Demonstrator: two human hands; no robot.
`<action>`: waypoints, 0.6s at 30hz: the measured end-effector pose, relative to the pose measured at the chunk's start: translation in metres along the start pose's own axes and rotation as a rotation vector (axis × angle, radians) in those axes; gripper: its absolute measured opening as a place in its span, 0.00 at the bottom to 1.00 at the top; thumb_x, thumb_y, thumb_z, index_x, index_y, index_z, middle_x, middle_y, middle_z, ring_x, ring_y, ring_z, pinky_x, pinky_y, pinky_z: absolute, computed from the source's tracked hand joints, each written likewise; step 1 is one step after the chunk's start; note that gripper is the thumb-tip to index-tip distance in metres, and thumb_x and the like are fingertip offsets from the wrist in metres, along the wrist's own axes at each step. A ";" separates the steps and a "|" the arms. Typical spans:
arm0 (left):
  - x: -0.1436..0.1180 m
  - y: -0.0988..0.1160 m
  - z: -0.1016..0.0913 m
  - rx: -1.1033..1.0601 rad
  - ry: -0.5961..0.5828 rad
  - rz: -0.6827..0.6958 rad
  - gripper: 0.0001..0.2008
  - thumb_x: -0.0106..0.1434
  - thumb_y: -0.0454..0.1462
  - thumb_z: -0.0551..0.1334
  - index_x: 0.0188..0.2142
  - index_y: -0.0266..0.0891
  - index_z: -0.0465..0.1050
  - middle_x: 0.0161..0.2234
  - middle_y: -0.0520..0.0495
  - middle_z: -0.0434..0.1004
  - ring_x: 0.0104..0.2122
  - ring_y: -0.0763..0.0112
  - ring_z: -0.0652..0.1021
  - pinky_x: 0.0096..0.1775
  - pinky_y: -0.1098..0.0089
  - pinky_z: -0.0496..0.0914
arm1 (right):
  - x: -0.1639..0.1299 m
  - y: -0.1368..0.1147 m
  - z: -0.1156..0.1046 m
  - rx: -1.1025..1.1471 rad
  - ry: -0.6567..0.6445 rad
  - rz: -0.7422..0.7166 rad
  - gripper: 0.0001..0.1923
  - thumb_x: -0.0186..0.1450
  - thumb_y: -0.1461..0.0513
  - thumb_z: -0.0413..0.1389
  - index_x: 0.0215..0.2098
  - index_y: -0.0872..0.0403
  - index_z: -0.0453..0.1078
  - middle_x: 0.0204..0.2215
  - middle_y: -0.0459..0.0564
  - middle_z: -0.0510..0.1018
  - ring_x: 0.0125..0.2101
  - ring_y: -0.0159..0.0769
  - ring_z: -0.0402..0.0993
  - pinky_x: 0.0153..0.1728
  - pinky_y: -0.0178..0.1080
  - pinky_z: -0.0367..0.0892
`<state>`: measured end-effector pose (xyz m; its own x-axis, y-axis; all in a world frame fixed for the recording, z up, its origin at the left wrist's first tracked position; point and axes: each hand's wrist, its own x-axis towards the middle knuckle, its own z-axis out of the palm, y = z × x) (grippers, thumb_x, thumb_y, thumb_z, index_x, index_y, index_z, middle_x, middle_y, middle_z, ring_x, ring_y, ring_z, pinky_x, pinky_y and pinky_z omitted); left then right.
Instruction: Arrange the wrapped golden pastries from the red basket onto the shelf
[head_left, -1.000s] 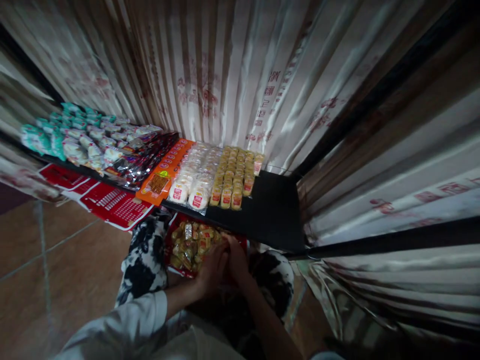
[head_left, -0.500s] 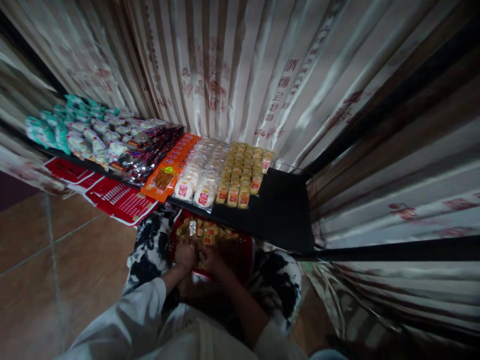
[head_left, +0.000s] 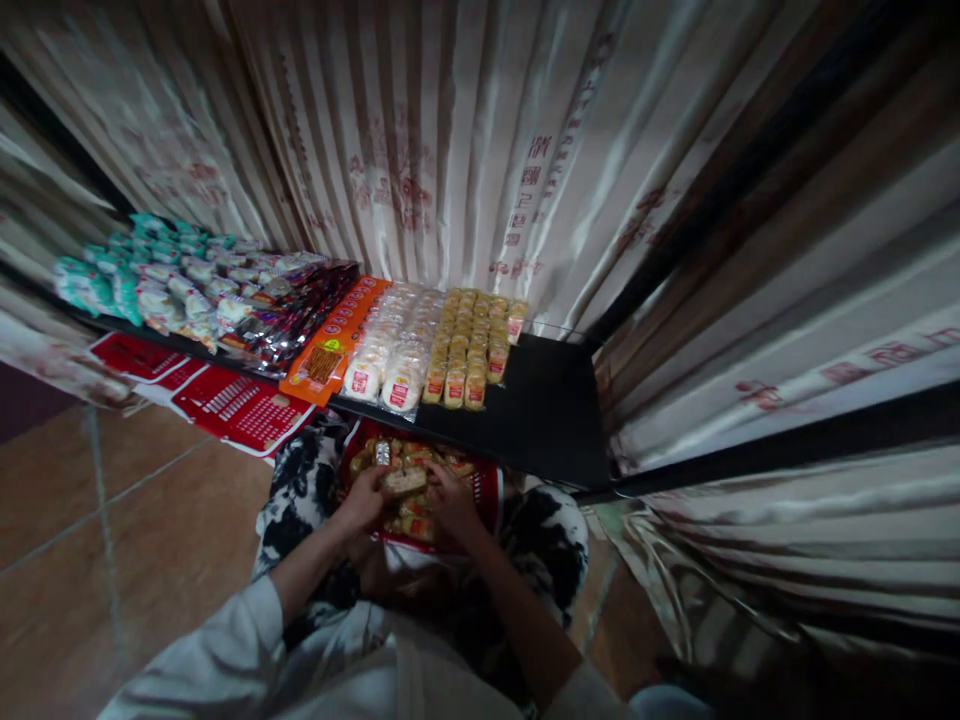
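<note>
A pale golden wrapped snack bar point(head_left: 405, 482) lies between my hands, over the red bag on my lap. My left hand point(head_left: 365, 498) is closed on its left end. At its right end, the fingers of my right hand point(head_left: 452, 500) are closed on the wrapper, though dim light blurs the fingertips. Several more golden wrapped snacks point(head_left: 414, 527) lie under and around my hands on the open red bag point(head_left: 489, 500).
A narrow black shelf point(head_left: 551, 400) runs just beyond my knees. On it stand rows of golden packets point(head_left: 465, 350), white wrapped crackers point(head_left: 401, 385), an orange packet point(head_left: 322, 365), dark shiny packets point(head_left: 289, 325) and green packets point(head_left: 101, 285). Red printed bags point(head_left: 240, 405) hang below. A pleated curtain point(head_left: 450, 150) backs the shelf.
My hands, close together over the pile before, have moved apart, and a snack bar now shows between them. The view has shifted slightly to the right.
</note>
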<state>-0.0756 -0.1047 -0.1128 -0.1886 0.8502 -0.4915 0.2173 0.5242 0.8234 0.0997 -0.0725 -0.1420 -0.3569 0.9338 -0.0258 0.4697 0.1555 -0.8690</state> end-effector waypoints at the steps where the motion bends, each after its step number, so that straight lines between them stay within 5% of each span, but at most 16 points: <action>1: -0.003 0.004 0.000 -0.090 -0.020 -0.037 0.19 0.52 0.27 0.59 0.45 0.36 0.70 0.37 0.46 0.76 0.38 0.67 0.76 0.42 0.68 0.70 | -0.001 -0.001 -0.004 0.027 -0.004 -0.023 0.29 0.53 0.72 0.45 0.53 0.51 0.65 0.50 0.50 0.72 0.47 0.36 0.70 0.50 0.43 0.65; 7: -0.020 0.033 0.004 -0.452 -0.123 -0.132 0.19 0.50 0.24 0.58 0.43 0.36 0.70 0.37 0.47 0.77 0.32 0.74 0.76 0.32 0.77 0.69 | -0.008 -0.011 -0.034 0.130 -0.053 -0.139 0.33 0.50 0.73 0.44 0.53 0.52 0.64 0.54 0.51 0.68 0.53 0.34 0.64 0.51 0.40 0.64; 11: -0.027 0.052 0.005 -0.563 -0.221 -0.175 0.17 0.50 0.23 0.57 0.40 0.35 0.70 0.38 0.45 0.77 0.30 0.75 0.77 0.26 0.80 0.68 | -0.012 -0.019 -0.055 0.171 -0.090 -0.112 0.29 0.53 0.70 0.47 0.54 0.52 0.64 0.55 0.52 0.67 0.51 0.36 0.66 0.43 0.37 0.69; 18: -0.024 0.068 0.013 -0.677 -0.410 -0.329 0.10 0.58 0.31 0.56 0.41 0.33 0.67 0.24 0.48 0.76 0.19 0.77 0.75 0.19 0.81 0.66 | -0.008 -0.020 -0.081 0.248 -0.053 0.008 0.19 0.57 0.58 0.55 0.47 0.54 0.70 0.34 0.49 0.78 0.31 0.33 0.73 0.33 0.36 0.69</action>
<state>-0.0434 -0.0889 -0.0486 0.2482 0.6783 -0.6916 -0.4313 0.7166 0.5481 0.1591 -0.0567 -0.0845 -0.3984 0.9157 -0.0534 0.2624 0.0580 -0.9632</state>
